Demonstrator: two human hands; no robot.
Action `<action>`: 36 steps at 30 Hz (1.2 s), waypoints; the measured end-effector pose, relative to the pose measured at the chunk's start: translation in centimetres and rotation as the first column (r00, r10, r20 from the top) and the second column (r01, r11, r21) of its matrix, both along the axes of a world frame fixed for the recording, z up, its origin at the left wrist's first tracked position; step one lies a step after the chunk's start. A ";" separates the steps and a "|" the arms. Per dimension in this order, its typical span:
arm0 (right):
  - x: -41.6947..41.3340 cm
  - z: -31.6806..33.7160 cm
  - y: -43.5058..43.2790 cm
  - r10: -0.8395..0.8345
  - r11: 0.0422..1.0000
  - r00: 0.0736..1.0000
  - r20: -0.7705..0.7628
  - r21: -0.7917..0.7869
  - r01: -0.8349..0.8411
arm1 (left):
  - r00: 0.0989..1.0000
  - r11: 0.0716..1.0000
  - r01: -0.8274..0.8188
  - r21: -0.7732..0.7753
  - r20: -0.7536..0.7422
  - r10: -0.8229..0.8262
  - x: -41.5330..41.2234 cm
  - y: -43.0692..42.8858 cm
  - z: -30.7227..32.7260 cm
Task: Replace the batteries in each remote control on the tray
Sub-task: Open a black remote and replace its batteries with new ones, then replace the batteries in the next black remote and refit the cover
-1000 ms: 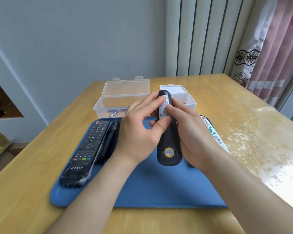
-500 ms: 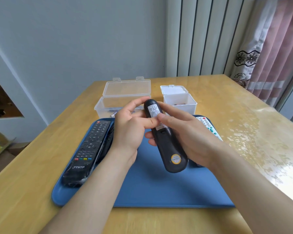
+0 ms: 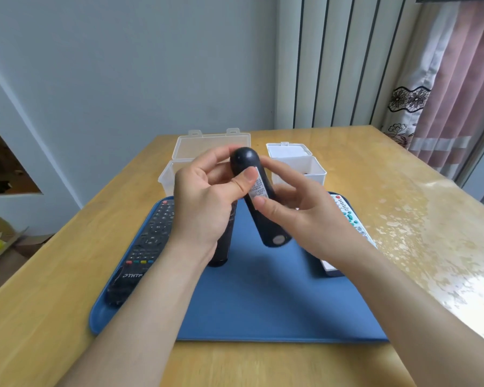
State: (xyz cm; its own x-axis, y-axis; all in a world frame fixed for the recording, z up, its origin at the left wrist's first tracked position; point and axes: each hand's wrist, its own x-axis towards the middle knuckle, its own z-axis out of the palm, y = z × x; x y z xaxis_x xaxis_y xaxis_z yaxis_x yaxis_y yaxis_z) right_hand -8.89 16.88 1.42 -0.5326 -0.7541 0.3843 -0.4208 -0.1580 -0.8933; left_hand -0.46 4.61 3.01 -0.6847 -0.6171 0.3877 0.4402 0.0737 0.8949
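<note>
- Over the last second I've tipped the black remote (image 3: 259, 202) from lying along my palms to steeply angled. Its back faces me and the rounded end points at the clear box (image 3: 207, 146).
- The battery cover looks shut, so I'd guess I'm only lining up to slide it off.
- My left hand (image 3: 204, 208) wraps the upper end, thumb pressing the white label.
- My right hand (image 3: 305, 219) grips it from the right side, thumb on the edge.
- Hands are close together, above the blue tray (image 3: 263, 317).
</note>
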 end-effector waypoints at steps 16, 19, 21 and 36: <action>-3.9 0.0 2.1 -0.039 0.766 0.837 -0.546 0.522 0.376 | 0.777 0.760 0.453 -0.465 0.624 -0.082 0.1 -0.3 -1.8; -5.3 -0.2 3.0 -0.128 0.662 0.763 -0.634 0.518 0.541 | 0.761 0.765 0.329 -0.553 0.635 0.132 -0.3 0.2 -2.0; -5.5 -0.6 3.5 -0.115 0.538 0.770 -0.627 0.613 0.579 | 0.706 0.640 0.329 -0.694 0.631 0.321 -0.5 0.9 -2.2; -4.1 -3.1 1.2 -0.145 0.365 0.803 -0.578 0.723 0.586 | 0.562 0.404 0.543 -0.736 0.676 0.476 -2.0 3.1 -5.7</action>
State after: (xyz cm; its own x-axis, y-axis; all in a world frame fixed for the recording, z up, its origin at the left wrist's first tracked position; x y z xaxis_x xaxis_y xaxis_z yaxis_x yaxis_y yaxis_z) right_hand -13.01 18.11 -1.68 -0.8288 -0.5519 -0.0920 -0.5259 0.8246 -0.2088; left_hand -2.46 7.72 -2.71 -0.9617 -0.2732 -0.0214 -0.2713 0.9381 0.2153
